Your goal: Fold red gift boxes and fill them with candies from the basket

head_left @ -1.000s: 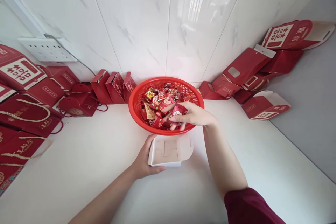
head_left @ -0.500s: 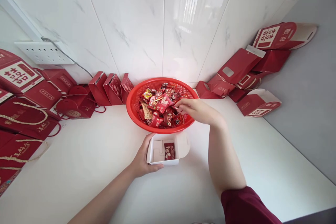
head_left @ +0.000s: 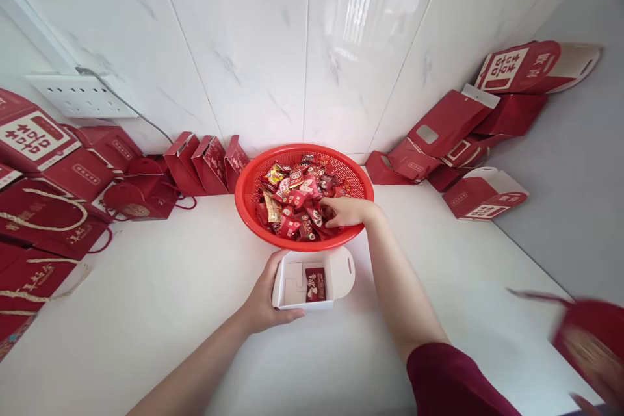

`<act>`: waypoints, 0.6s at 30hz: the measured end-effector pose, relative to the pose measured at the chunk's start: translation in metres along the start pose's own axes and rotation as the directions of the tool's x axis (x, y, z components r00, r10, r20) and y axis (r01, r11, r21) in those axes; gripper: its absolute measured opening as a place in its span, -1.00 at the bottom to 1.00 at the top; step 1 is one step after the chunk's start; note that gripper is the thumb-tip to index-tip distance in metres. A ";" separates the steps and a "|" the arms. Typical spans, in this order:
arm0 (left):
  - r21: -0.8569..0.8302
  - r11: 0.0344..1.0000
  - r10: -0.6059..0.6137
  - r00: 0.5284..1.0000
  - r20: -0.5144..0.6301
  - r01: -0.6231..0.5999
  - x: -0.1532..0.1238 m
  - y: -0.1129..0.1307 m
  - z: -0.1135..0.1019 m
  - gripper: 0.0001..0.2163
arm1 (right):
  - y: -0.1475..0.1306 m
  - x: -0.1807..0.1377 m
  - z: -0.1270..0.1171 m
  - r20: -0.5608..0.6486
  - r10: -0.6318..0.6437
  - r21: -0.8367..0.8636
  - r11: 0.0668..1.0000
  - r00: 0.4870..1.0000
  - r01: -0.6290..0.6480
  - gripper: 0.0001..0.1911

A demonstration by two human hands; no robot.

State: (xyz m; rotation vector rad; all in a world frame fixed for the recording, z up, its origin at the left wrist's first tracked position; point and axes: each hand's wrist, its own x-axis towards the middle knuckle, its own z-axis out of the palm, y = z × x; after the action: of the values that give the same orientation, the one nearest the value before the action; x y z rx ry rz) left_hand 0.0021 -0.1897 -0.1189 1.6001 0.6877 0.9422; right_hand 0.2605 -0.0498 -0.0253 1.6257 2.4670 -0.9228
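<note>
My left hand (head_left: 266, 299) is wrapped round the side of a small open box (head_left: 305, 305), white inside, with its lid flap folded out to the right. One dark red wrapped candy (head_left: 316, 285) lies in the box. Just beyond stands a red plastic basket (head_left: 244, 214), holding many wrapped candies (head_left: 297, 192) in red, pink and gold. Inside its right side, my right hand (head_left: 346, 211) reaches down among the candies. Its thumb and fingers are apart, the tips partly hidden, and I see no candy held.
Red gift boxes and bags with rope handles (head_left: 53, 221) crowd the left. More red boxes (head_left: 448, 123) are stacked at the right against the wall. At lower right, another person's blurred hand (head_left: 604, 380) holds a round-topped red box (head_left: 592, 331). A socket strip (head_left: 73, 97) is on the wall.
My right hand has moved down and slightly left, deeper into the candies. The box's flap is now plainly visible. Another person's hand with a red box has appeared at lower right.
</note>
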 end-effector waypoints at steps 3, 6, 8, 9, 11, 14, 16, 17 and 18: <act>0.004 1.000 0.003 1.000 -0.002 -0.003 0.000 -0.001 -0.001 -0.12 | 0.009 -0.002 -0.002 0.026 -0.217 0.264 0.943 0.976 0.202 -0.61; 0.030 1.000 0.006 1.000 -0.012 -0.006 0.000 -0.004 -0.002 -0.10 | 0.016 0.000 -0.001 -0.002 -0.310 0.626 0.741 0.951 0.243 -0.62; 0.029 1.000 0.004 1.000 -0.007 -0.004 -0.001 -0.007 -0.003 -0.09 | 0.018 0.001 0.000 -0.023 -0.327 0.746 0.624 0.945 0.234 -0.56; 0.027 1.000 0.004 1.000 -0.002 -0.004 -0.001 -0.007 -0.003 -0.09 | 0.019 0.001 0.000 -0.039 -0.338 0.778 0.580 0.940 0.241 -0.54; 0.027 1.000 0.005 1.000 0.004 -0.005 -0.002 -0.008 -0.003 -0.07 | 0.019 -0.001 0.000 -0.071 -0.347 0.809 0.529 0.935 0.258 -0.53; 0.040 0.999 0.002 1.000 0.003 -0.003 -0.002 -0.008 -0.004 -0.07 | 0.018 -0.004 -0.002 -0.111 -0.340 0.821 0.499 0.934 0.279 -0.55; 0.049 0.999 0.000 1.000 -0.002 0.000 -0.002 -0.008 -0.004 -0.08 | 0.019 -0.005 -0.001 -0.129 -0.332 0.819 0.496 0.934 0.289 -0.55; 0.053 0.999 0.001 1.000 -0.005 -0.001 -0.002 -0.007 -0.004 -0.09 | 0.019 -0.006 -0.001 -0.138 -0.325 0.816 0.498 0.935 0.294 -0.54; 0.058 0.998 0.003 1.000 -0.008 -0.002 -0.002 -0.007 -0.003 -0.08 | 0.019 -0.006 0.000 -0.150 -0.319 0.810 0.503 0.936 0.301 -0.54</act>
State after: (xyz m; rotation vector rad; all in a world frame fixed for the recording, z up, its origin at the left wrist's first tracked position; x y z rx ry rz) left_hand -0.0015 -0.1878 -0.1257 1.6488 0.7245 0.9390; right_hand 0.2796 -0.0493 -0.0319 1.2275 2.4735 -2.4455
